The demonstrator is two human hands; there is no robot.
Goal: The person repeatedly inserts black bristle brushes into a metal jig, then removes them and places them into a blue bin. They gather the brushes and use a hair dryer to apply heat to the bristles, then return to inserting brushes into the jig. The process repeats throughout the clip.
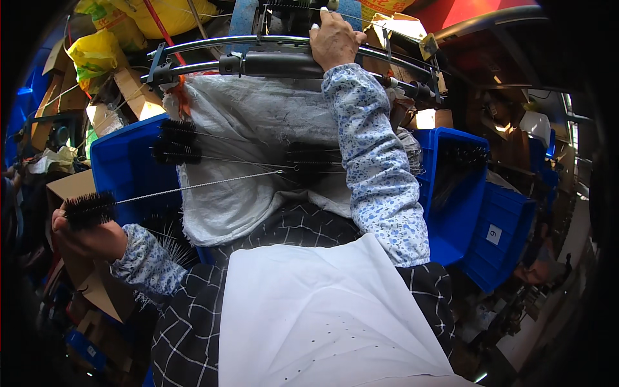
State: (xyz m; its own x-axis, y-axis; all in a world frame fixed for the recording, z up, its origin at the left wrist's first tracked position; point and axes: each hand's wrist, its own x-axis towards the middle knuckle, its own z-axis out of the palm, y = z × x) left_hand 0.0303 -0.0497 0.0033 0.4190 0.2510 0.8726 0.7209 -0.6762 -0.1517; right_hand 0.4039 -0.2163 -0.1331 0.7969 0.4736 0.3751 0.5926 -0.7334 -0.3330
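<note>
My left hand (90,237), out at the left, is closed around the black bristle head of a wire-handled tube brush (90,209). Its twisted wire handle reaches right across my lap to a small looped end. My right hand (335,42) lies over the rails of a machine (277,64) at the top, fingers stretched forward and apart, with white wraps on two fingertips. What those fingertips touch is hard to make out. More black tube brushes (177,142) lie across the white woven sack (258,109) on my lap, and another dark bristle head (313,157) sits beside my right forearm.
A blue bin (122,145) stands at my left; another blue bin (461,193) at my right holds black-bristled brushes. Behind the left bin are cardboard pieces (135,93) and yellow bags (97,55). An open cardboard box (103,290) sits below my left hand.
</note>
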